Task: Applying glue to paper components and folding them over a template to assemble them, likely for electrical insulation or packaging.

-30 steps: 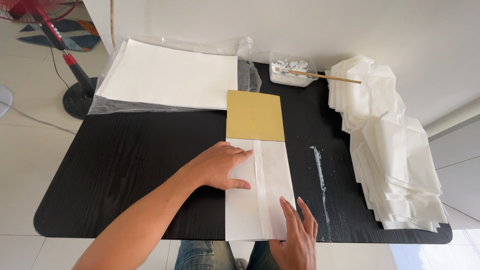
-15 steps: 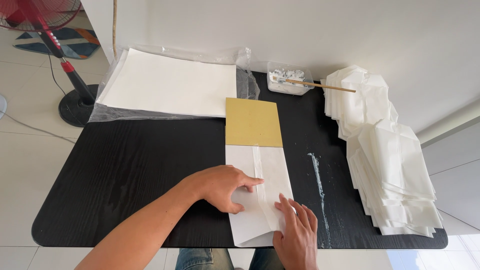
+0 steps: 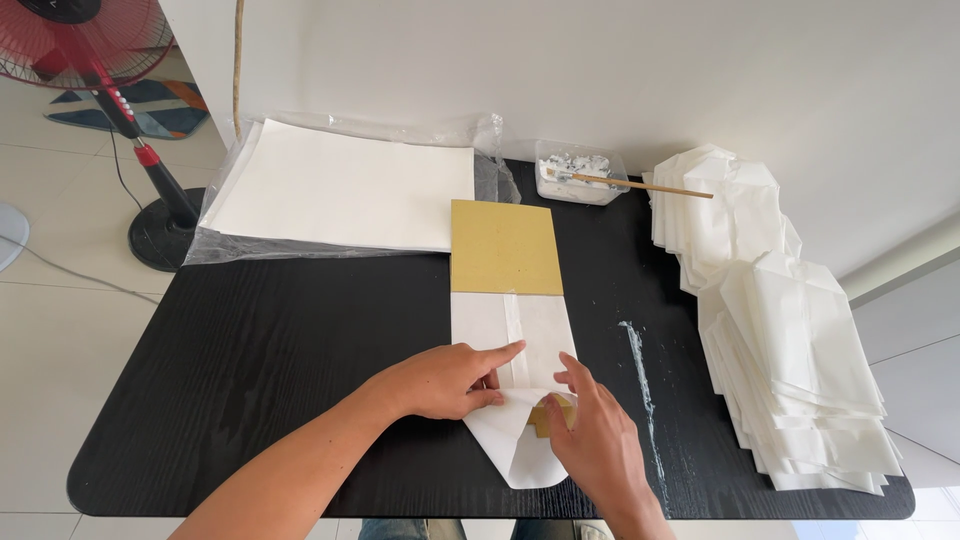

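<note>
White paper [image 3: 520, 335], thin and folded round a stiff yellow board [image 3: 503, 246], lies in the middle of the black tabletop [image 3: 250, 380], its near end turned up into a pointed flap. By the look of it the sheet is very light, limp and easily creased or torn, while the board inside gives it a firm core; the safest hold seems to be flat finger pressure along the fold lines, not a pinch at a loose edge.

Left hand [image 3: 440, 380] rests flat on the paper, index finger stretched along the centre seam, grip not closed on anything. Right hand [image 3: 590, 435] pinches the near flap at its right corner, thumb and fingers together on the paper over a bit of yellow showing through.

Far right of the board, a small clear tub [image 3: 580, 172] holds white paste, and a thin wooden stick [image 3: 640, 185] lies across its rim. A streak of paste [image 3: 640, 370] marks the tabletop to the right of the paper. Far left, an open clear plastic bag [image 3: 480, 135] holds a flat stack of sheets [image 3: 340, 185]. Finished folded bags [image 3: 790, 340] are heaped along the right edge. A red fan [image 3: 110, 80] stands on the floor.
</note>
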